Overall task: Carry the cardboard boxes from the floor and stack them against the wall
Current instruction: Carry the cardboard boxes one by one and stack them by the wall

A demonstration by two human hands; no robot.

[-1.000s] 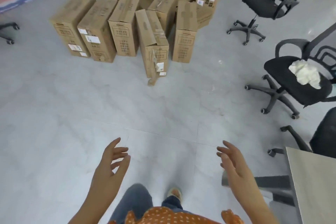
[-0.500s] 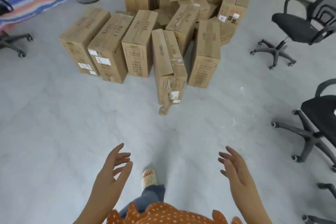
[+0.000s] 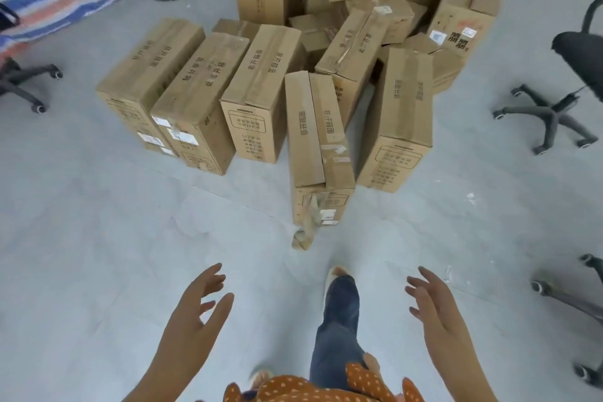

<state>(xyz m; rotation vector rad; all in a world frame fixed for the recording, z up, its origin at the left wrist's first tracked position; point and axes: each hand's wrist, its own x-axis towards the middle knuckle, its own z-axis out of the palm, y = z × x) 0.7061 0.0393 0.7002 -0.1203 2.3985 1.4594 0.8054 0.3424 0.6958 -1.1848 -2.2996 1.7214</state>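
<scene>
The cardboard boxes (image 3: 261, 91) carry dark printed Chinese characters running along their top faces. On the box nearest the person (image 3: 318, 130), taken as landmark, two lines run lengthwise; one looks like 非开箱面, though blur leaves this unsure. The box just left of it (image 3: 261, 91) bears similar lines on top and a framed block of small print on its end, too small to read. The farther left boxes (image 3: 182, 98) show white stickers, unreadable. Behind and to the right, one box (image 3: 463, 19) shows bold dark characters and a red-marked label, illegible.
</scene>
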